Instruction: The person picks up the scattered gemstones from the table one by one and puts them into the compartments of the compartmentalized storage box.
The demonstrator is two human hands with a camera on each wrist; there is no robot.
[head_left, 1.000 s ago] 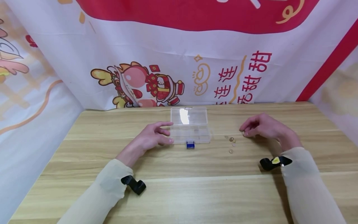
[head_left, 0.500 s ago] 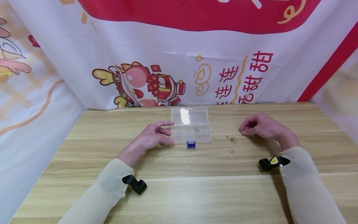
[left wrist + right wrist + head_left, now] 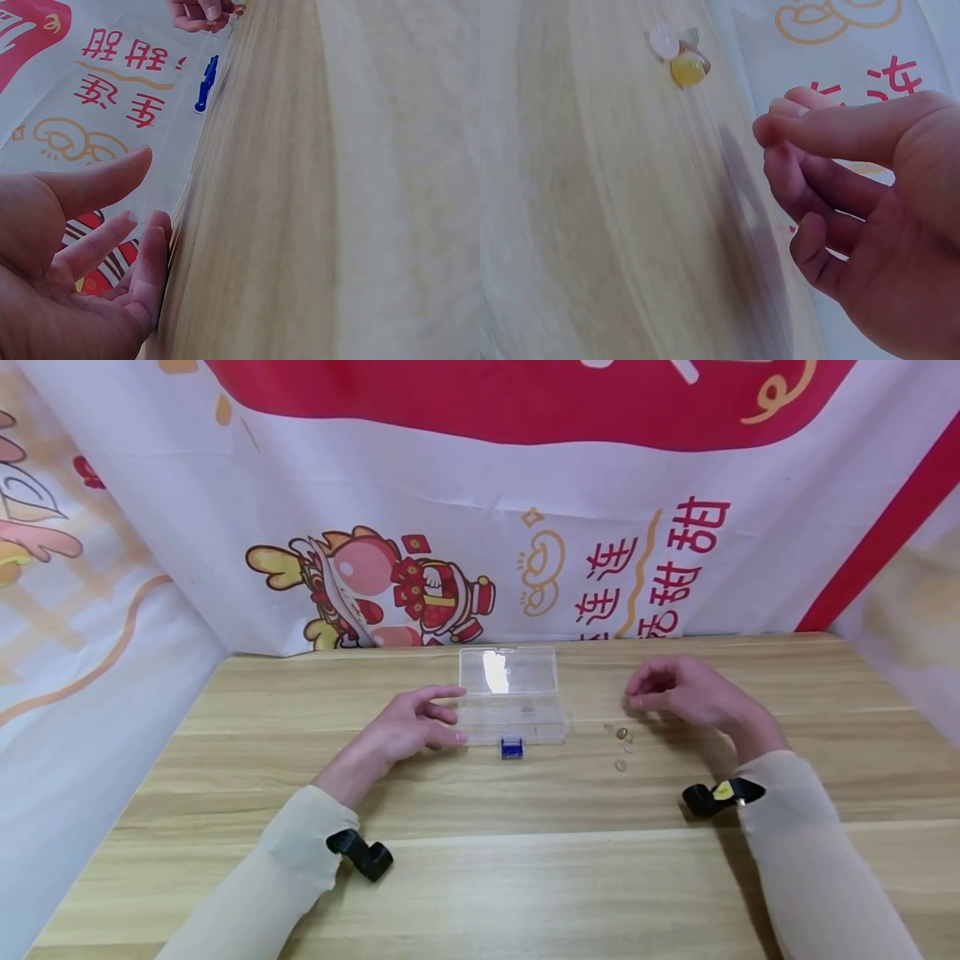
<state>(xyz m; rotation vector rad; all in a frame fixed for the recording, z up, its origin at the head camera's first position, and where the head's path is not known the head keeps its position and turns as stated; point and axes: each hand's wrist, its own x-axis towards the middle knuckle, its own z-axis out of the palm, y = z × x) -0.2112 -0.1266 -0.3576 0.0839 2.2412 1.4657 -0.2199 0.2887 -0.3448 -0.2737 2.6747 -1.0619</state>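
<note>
A clear plastic compartment box (image 3: 510, 714) stands with its lid (image 3: 525, 668) raised at the back and a blue latch (image 3: 512, 748) at the front. My left hand (image 3: 408, 724) rests at the box's left side, thumb and fingers spread and fairly straight against its edge. To the right of the box, my right hand (image 3: 686, 693) is above the table, its thumb and fingertips pinched together on a small stone that the fingers almost wholly hide. Below it lie several small polished stones, among them a yellow one (image 3: 688, 69), a pale pink one (image 3: 664, 40) and a brown one (image 3: 622, 733).
The wood-grain table (image 3: 480, 877) meets a printed cloth (image 3: 420, 468) hung behind it. A pale round stone (image 3: 620, 766) lies nearer the front than the others. Each sleeve carries a black wrist camera, the left one (image 3: 362, 856) and the right one (image 3: 720, 797).
My right hand has picked the small stone up off the table and moved left and slightly back with it, towards the box. The left hand and the box stay where they were.
</note>
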